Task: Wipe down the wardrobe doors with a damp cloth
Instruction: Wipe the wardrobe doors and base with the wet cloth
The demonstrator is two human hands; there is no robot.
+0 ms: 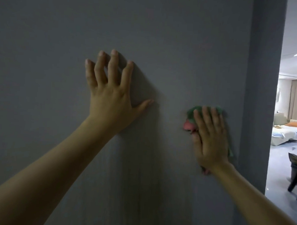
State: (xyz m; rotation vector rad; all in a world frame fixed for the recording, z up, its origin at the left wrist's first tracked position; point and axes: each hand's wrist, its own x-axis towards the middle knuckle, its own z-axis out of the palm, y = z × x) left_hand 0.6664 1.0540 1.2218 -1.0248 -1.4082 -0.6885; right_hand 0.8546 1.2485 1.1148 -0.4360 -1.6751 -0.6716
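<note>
- We're mid-wipe: right hand presses the cloth flat against the grey wardrobe door, close to its right edge.
- Right fingers lie straight and together over the cloth, pressing, not pinching; green and pink folds poke out at the top and left.
- Left hand braces on the door, fingers spread wide, holding nothing.
- For a clean pass we'd keep the palm flat with even pressure and overlap the strokes.
- Cloth looks bunched; we'd flatten it to cover more surface.
- Keep the left hand off wiped areas, else fingerprints.
- Edge strip beside the doorway looks easy to miss.
- Can't tell dampness or streaks in this light.
</note>
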